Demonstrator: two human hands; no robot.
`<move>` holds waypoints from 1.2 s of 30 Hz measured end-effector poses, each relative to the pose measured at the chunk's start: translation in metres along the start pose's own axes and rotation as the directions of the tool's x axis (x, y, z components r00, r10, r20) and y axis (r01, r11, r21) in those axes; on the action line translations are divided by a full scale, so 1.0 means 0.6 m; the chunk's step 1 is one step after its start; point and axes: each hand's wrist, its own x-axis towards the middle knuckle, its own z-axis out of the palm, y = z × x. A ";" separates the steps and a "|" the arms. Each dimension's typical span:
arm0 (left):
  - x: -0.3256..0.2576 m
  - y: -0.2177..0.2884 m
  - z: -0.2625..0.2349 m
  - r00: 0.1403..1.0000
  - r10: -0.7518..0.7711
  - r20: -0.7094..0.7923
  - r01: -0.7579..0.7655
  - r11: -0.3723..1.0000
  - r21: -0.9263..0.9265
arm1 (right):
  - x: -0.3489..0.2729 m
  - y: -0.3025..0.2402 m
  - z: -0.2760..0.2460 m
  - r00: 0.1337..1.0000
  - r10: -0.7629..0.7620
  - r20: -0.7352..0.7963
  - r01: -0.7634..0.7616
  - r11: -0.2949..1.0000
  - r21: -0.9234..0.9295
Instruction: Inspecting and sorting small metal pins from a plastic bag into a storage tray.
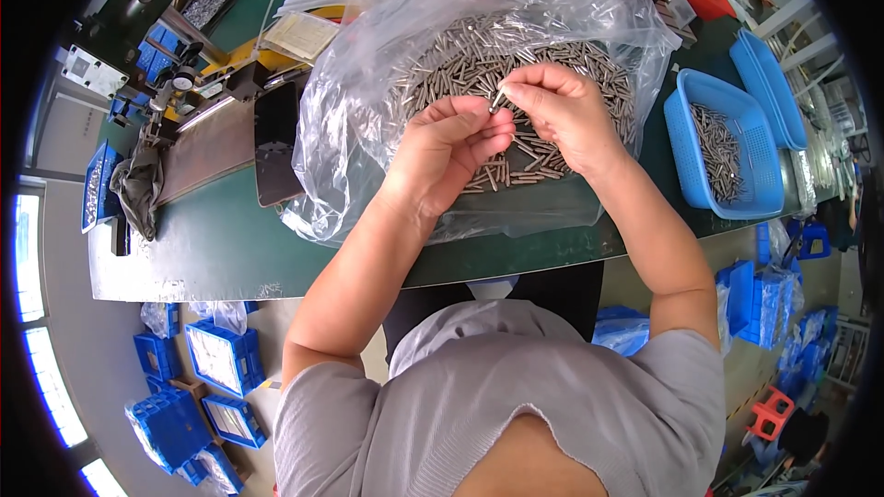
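While both hands meet over the clear plastic bag (368,83) of small grey metal pins (552,55), right hand (566,110) pinches one short metal pin (497,98), tilted up-right, just beside left hand (451,143), whose grip curls loosely, contents hidden.

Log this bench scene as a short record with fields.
left hand: left hand curled over the pins, fingertips by one pin
right hand: right hand pinches a small pin at its tip
pile: metal pins heaped in an open clear bag
surface: green table
right side: blue basket with more pins
left side: dark metal fixture
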 end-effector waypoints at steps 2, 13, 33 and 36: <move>0.000 0.002 -0.004 0.999 0.017 0.048 -0.018 0.999 0.032 | -0.002 -0.006 0.006 0.998 0.018 0.067 -0.008 0.989 -0.148; -0.003 -0.007 -0.002 0.998 0.049 0.045 -0.056 0.986 0.155 | -0.012 -0.054 -0.036 0.974 -0.152 -0.170 0.150 0.988 -0.025; 0.003 0.010 0.002 0.987 0.159 -0.010 -0.155 0.975 0.161 | -0.091 -0.107 -0.111 0.962 -0.265 0.063 0.157 0.350 -0.924; 0.000 0.010 0.002 0.986 0.163 -0.022 -0.158 0.976 0.152 | -0.050 -0.069 -0.056 0.903 -0.139 0.406 0.428 0.213 -0.878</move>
